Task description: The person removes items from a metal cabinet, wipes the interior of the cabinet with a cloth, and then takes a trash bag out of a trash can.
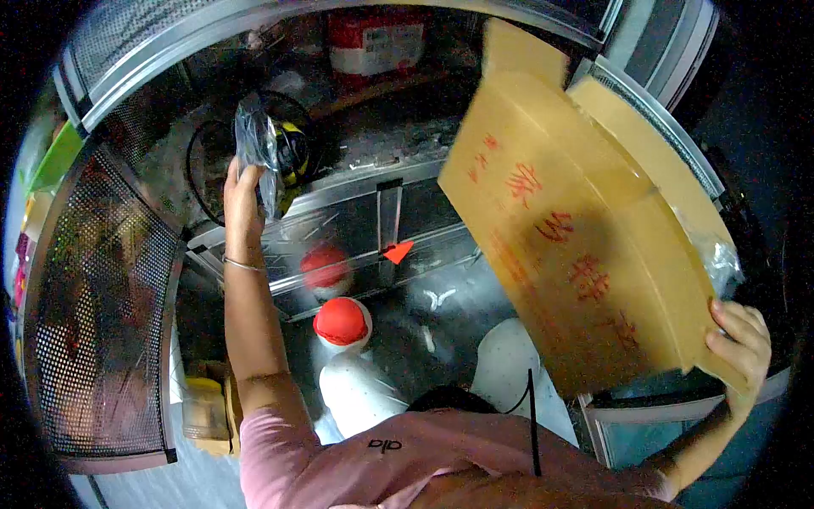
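Note:
A crumpled clear plastic bag [254, 144] is pinched in my left hand [243, 199], raised over a dark cabinet space at the upper left. Just behind the bag lies a yellow and black object [292, 153] beside a dark looped cable. At the right, my right hand [742, 343] grips the lower right edge of a large flattened cardboard box [568, 212]. Red handwritten characters run across the cardboard, which stands tilted. Some clear plastic [722, 265] shows at its right edge, above my right hand.
A red and white tub [376, 47] sits at the back of the cabinet. Perforated metal panels [102, 322] stand at the left, and a glass-fronted metal frame [390, 216] crosses the middle. A jar [203, 411] in a carton is at lower left. My red-topped shoe [342, 322] is below.

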A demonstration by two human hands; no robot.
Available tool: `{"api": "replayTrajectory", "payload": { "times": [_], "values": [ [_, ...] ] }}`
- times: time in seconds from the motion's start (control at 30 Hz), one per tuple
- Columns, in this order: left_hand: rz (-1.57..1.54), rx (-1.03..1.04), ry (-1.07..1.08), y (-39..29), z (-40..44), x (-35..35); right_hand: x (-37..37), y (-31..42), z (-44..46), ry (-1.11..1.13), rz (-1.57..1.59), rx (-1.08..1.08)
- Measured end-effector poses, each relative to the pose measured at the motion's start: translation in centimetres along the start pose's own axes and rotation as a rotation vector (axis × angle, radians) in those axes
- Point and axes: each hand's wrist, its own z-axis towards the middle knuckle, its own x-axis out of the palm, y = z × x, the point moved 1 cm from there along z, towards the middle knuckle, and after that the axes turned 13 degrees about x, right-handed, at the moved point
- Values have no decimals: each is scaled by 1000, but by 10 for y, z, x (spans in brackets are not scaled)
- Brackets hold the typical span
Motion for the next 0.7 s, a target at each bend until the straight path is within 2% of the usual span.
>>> {"api": "replayTrajectory", "payload": {
  "times": [0.03, 0.17, 0.27, 0.3, 0.37, 0.4, 0.53, 0.6, 0.63, 0.7],
  "values": [
    [-3, -2, -37, -2, -1, 5, -10, 1, -2, 29, 4, 12],
    [74, 61, 37, -4, 2, -1, -29, 6, -25, 135, -2, 121],
    [78, 37, 32, -2, 1, -3, -8, 4, -30, 140, 2, 360],
    [60, 40, 38, 0, 2, -5, 3, 4, -31, 76, -5, 398],
    [44, 36, 48, 2, 1, -7, 27, -13, -42, 131, -43, 527],
    [21, 41, 55, 2, 0, -7, 33, -30, -57, 180, 241, 831],
    [-2, 35, 46, 5, 3, -10, 50, -85, -81, 96, 135, 774],
    [6, 29, 47, 8, 8, -9, 65, -102, -87, 152, 98, 1036],
    [1, 24, 41, 2, 1, -3, 74, -100, -82, 130, 110, 994],
    [85, 9, 21, 3, 3, -6, 103, -112, -89, 203, -76, 981]
  ]
}}
